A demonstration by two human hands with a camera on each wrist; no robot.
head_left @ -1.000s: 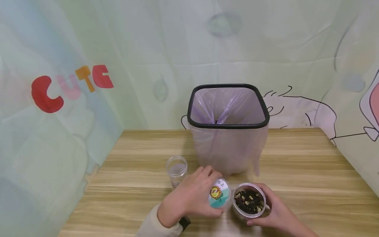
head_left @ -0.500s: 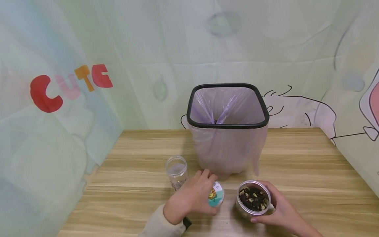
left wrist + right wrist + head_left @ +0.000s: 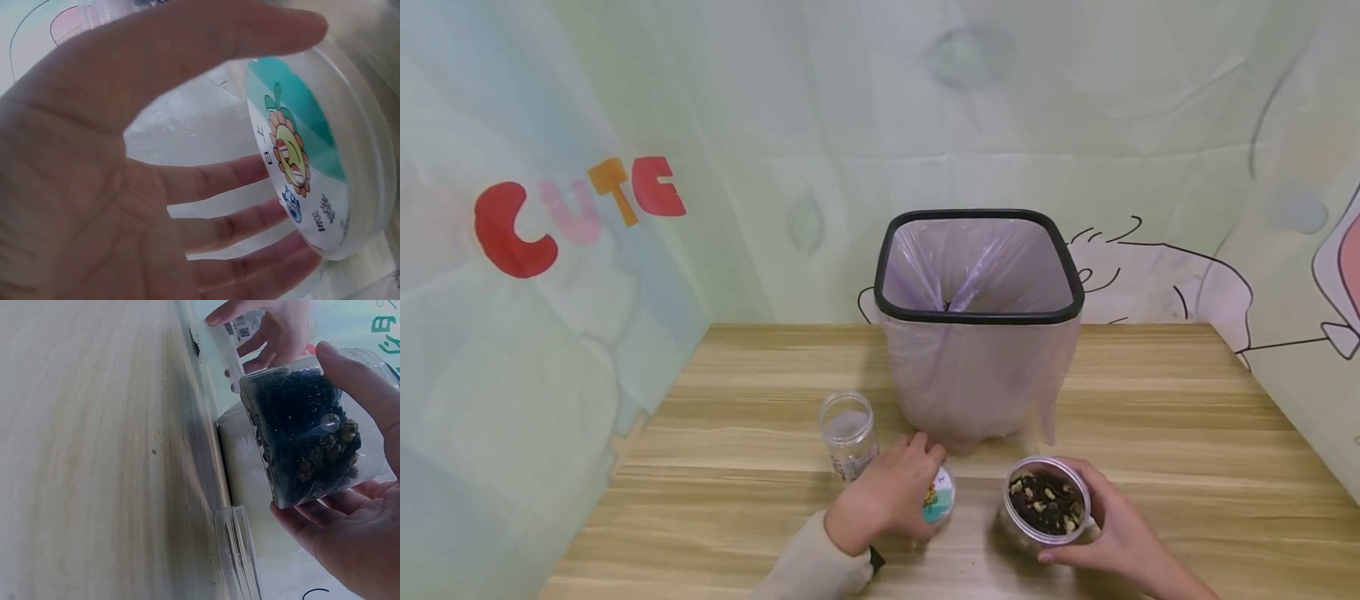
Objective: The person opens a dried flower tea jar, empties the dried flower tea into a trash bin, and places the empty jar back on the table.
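In the head view my left hand (image 3: pixel 883 496) grips a round lid (image 3: pixel 938 497) by its edge. The left wrist view shows the lid's printed face (image 3: pixel 294 150), a sunflower wearing sunglasses on white and teal, with my thumb at one side of the rim and fingers at the other. My right hand (image 3: pixel 1101 529) holds a clear plastic jar (image 3: pixel 294 431), its mouth uncovered and facing up. Inside are dark dried pieces mixed with pale bits (image 3: pixel 1043 504). The right wrist view has the jar's base apart from the table surface.
A clear jar (image 3: pixel 847 429) with its top uncovered stands left of the lid, partly behind my left hand. Behind both hands is a black-rimmed bin (image 3: pixel 977 318) lined with a pale purple bag. The wooden table (image 3: pixel 760 375) meets a printed cloth backdrop (image 3: pixel 775 208).
My left hand has carried the lid left and slightly down, away from the jar. My right hand has shifted slightly right with the filled jar.
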